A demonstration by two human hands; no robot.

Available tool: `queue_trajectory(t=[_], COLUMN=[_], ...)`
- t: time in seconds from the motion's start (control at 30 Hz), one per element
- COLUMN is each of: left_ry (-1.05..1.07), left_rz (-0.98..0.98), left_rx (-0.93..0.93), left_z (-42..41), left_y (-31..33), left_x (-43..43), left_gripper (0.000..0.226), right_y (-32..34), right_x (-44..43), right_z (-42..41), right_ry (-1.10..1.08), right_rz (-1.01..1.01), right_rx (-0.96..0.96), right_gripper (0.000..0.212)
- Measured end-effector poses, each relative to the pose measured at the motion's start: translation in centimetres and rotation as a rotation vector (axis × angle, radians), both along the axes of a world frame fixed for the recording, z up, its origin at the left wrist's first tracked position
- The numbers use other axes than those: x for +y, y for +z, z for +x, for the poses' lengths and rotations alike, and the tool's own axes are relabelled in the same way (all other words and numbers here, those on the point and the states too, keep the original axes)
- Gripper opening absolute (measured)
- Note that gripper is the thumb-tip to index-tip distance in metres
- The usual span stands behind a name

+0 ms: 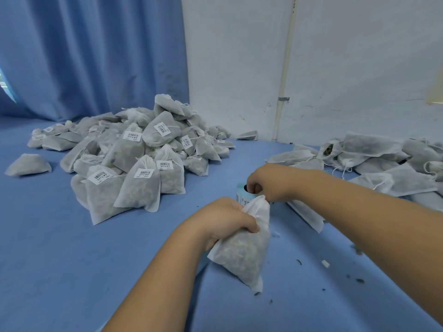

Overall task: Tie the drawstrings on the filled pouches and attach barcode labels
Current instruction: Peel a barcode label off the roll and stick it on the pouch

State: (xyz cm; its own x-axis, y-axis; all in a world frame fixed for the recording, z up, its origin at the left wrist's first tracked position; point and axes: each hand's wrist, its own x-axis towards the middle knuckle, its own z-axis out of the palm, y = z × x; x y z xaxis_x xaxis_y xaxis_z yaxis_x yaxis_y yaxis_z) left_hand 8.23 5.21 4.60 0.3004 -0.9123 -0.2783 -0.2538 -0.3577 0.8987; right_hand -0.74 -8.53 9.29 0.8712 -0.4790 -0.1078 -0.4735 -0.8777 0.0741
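both hands grip one pouch [244,245] — greenish-grey filling inside, neck bunched.

Bright even bluish light, soft shadows, wide-angle bending at edges, slight softness

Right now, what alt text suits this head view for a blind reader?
The left hand grips a filled pouch by its neck while the right hand pinches its top, over a blue table. Labelled pouches lie heaped behind.
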Motion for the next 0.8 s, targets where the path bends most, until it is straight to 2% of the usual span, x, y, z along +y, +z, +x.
queue_trajectory(t=[0.13, 0.27, 0.4, 0.6, 0.8], left_ry=[0.01, 0.015, 0.026, 0.038, 0.092], left_rz=[0.012, -0.004, -0.018, 0.027, 0.033], left_rx=[-0.003, 0.032, 0.071, 0.03, 0.006], left_z=[1.0, 1.8, 2.2, 2.1, 2.5], left_y=[0.5, 0.9, 1.0, 1.4, 0.9], left_x=[0.7, 1.6, 2.0, 2.5, 2.6], left_gripper=[0.027, 0.036, 0.034, 0.011, 0.015], right_y=[0.2, 0.2, 0.2, -0.6, -1.4], right_x=[0.2, 0.2, -0.2, -0.9, -1.2], right_z=[0.6, 1.4, 1.4, -0.1, -1.8], right_ry=[0.009, 0.02, -0.016, -0.042, -0.069], right_rz=[-0.017, -0.089, -0.163, -0.081, 0.008], right_rx=[0.009, 0.046, 0.1, 0.016, -0.041], right_gripper=[0.016, 0.021, 0.027, 0.031, 0.031])
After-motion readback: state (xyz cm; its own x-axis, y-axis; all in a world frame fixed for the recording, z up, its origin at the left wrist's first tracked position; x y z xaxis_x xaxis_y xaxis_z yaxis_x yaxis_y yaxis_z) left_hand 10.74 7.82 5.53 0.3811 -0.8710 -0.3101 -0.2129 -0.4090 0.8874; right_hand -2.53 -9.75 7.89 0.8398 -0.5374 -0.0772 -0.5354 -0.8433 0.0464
